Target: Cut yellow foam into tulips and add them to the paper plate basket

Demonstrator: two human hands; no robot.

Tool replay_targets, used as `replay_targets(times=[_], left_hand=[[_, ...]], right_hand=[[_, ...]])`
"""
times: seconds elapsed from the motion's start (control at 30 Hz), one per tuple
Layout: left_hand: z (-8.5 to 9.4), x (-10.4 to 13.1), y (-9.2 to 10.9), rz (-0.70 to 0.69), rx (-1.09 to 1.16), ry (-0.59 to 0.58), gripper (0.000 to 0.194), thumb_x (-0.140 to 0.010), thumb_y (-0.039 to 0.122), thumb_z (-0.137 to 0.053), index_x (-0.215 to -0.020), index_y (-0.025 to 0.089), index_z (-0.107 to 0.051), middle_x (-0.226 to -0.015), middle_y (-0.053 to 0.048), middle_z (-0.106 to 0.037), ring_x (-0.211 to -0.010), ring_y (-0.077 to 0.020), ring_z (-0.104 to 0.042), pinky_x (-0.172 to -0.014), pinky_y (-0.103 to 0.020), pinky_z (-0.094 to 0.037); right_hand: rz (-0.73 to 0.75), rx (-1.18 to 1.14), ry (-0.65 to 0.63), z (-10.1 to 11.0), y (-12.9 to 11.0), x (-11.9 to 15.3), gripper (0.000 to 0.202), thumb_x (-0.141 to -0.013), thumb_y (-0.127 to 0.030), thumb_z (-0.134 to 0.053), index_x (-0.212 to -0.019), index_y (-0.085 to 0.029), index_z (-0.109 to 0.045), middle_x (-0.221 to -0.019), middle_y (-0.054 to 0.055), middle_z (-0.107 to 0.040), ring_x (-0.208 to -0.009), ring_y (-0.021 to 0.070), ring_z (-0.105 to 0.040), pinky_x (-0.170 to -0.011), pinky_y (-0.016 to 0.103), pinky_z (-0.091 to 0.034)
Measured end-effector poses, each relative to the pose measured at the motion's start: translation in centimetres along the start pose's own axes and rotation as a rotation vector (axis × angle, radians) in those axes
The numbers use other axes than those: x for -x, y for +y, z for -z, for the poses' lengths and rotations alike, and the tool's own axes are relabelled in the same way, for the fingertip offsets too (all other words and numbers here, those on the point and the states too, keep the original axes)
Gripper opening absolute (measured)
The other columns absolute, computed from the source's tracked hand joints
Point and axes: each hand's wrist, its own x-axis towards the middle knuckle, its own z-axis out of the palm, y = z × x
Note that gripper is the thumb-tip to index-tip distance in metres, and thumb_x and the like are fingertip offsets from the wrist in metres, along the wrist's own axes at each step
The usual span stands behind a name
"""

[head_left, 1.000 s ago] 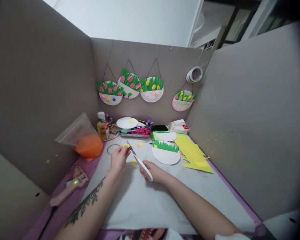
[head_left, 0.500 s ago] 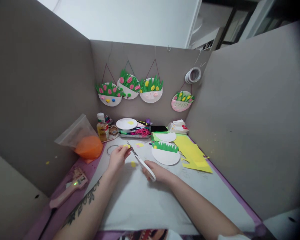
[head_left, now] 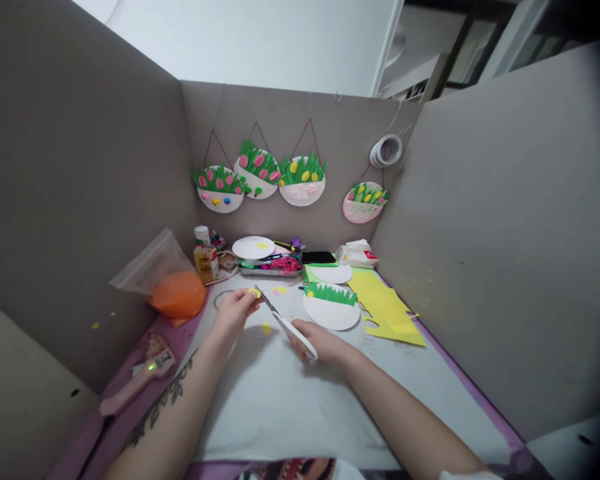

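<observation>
From my feed, the thing in hand is a small yellow paper scrap (head_left: 253, 292), a rounded bright bit no bigger than the fingertips around it, held just above the white surface (head_left: 300, 407) near the middle of the cubicle. My left hand (head_left: 234, 311) has its fingers curled in, thumb and forefinger pinching that scrap at its edge. My right hand (head_left: 316, 341) is closed around the white handles of the scissors (head_left: 286, 325); the slim blades slant up and left so their tips meet the scrap beside the left fingertips. At this size I think the blades are nearly shut, but I cannot be sure. A 2nd yellow offcut (head_left: 267, 328) lies on the surface under the blades, and a pale yellow-and-pink scrap (head_left: 279, 291) sits just beyond. To the right lies a white half plate with a green paper fringe (head_left: 331, 305), and next to it a yellow sheet (head_left: 386, 308) with pieces cut from its edge. A pink glue gun (head_left: 139, 377) rests at the left edge, near a clear bag with orange filling (head_left: 173, 283). Compared with 0.5 s ago, the right hand has slid slightly down and right, drawing the handles back with it, while the left hand and its scrap sit almost where they were.
</observation>
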Motion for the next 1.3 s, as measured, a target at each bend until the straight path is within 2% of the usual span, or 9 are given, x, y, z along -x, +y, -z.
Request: replay_targets(times=[0.23,0.5,0.73,0.93,1.03,1.13,1.2,1.23,1.3], left_hand=[[0.1,0.1,0.4,0.011,-0.043,-0.026,0.019,-0.059,0.029,-0.07,-0.067,0.013,-0.064,-0.074,-0.004,-0.065,-0.071,-0.0117,-0.058,-0.067,-0.022,-0.045],[0.2,0.1,0.6,0.015,-0.085,-0.072,0.019,-0.058,0.029,-0.07,-0.067,0.013,-0.065,-0.076,-0.005,-0.067,-0.075,-0.0141,-0.059,-0.071,-0.025,-0.045],[0.9,-0.7,-0.7,0.059,-0.041,-0.107,0.025,-0.059,0.034,-0.07,-0.071,0.013,-0.064,-0.087,-0.009,-0.067,-0.088,-0.0185,-0.061,-0.081,-0.029,-0.045],[1.9,-1.4,-1.8,0.227,-0.068,-0.024,0.032,-0.05,0.034,-0.076,-0.068,0.014,-0.059,-0.081,-0.008,-0.063,-0.087,-0.0213,-0.059,-0.069,-0.034,-0.049],[2.1,-1.5,-1.6,0.222,-0.066,-0.015,0.036,-0.048,0.036,-0.077,-0.07,0.014,-0.06,-0.086,-0.008,-0.062,-0.087,-0.02,-0.058,-0.068,-0.034,-0.048],[2.2,-1.8,-1.6,0.2,-0.114,0.022,0.038,-0.048,0.039,-0.076,-0.072,0.015,-0.061,-0.091,-0.007,-0.062,-0.086,-0.0179,-0.057,-0.069,-0.031,-0.046],[2.3,-1.9,-1.7,0.169,-0.122,0.043,0.038,-0.05,0.041,-0.075,-0.073,0.015,-0.061,-0.094,-0.007,-0.062,-0.088,-0.0174,-0.056,-0.07,-0.029,-0.045],[2.3,-2.0,-1.8,0.149,-0.125,0.057,0.038,-0.05,0.042,-0.074,-0.073,0.015,-0.06,-0.093,-0.007,-0.061,-0.088,-0.0172,-0.056,-0.07,-0.029,-0.044],[2.1,-1.9,-1.9,0.102,-0.144,0.095,0.037,-0.051,0.044,-0.073,-0.071,0.016,-0.059,-0.089,-0.005,-0.061,-0.086,-0.0164,-0.055,-0.07,-0.027,-0.043]], right_hand=[[-0.027,-0.019,-0.004,0.2,1.0,-0.5,0.009,-0.067,-0.019,-0.051,-0.075,-0.018,-0.047,-0.057,-0.005,-0.051,-0.046,0.0069,-0.047,-0.041,0.016,-0.035],[-0.048,0.051,0.023,0.4,0.6,-0.1,0.007,-0.07,-0.022,-0.05,-0.074,-0.017,-0.048,-0.056,-0.005,-0.052,-0.047,0.0066,-0.045,-0.042,0.016,-0.033],[-0.147,0.085,0.175,0.7,1.7,-1.1,0.014,-0.068,-0.027,-0.057,-0.074,-0.016,-0.052,-0.057,-0.004,-0.054,-0.046,0.0059,-0.044,-0.041,0.016,-0.03],[-0.164,0.026,0.276,1.6,2.2,-1.2,0.016,-0.069,-0.031,-0.057,-0.074,-0.016,-0.052,-0.053,-0.004,-0.052,-0.044,0.0076,-0.045,-0.041,0.018,-0.031],[-0.123,0.057,0.411,3.2,2.5,-1.0,0.019,-0.067,-0.034,-0.059,-0.072,-0.018,-0.052,-0.056,-0.003,-0.052,-0.047,0.0096,-0.046,-0.043,0.019,-0.033],[-0.134,0.216,0.697,6.2,3.8,-0.5,0.024,-0.066,-0.041,-0.06,-0.074,-0.018,-0.055,-0.065,-0.001,-0.057,-0.058,0.0135,-0.051,-0.051,0.022,-0.037],[-0.217,0.359,0.92,8.9,5.4,0.2,0.028,-0.07,-0.044,-0.055,-0.083,-0.019,-0.058,-0.077,0.003,-0.061,-0.068,0.0164,-0.055,-0.058,0.024,-0.039],[-0.305,0.429,1.009,10.2,6.3,0.6,0.031,-0.072,-0.045,-0.053,-0.087,-0.018,-0.059,-0.083,0.006,-0.062,-0.074,0.0182,-0.056,-0.061,0.025,-0.04],[-0.508,0.521,1.112,12.5,8.3,1.4,0.038,-0.074,-0.047,-0.05,-0.095,-0.017,-0.059,-0.094,0.012,-0.062,-0.085,0.0228,-0.057,-0.065,0.028,-0.042]])
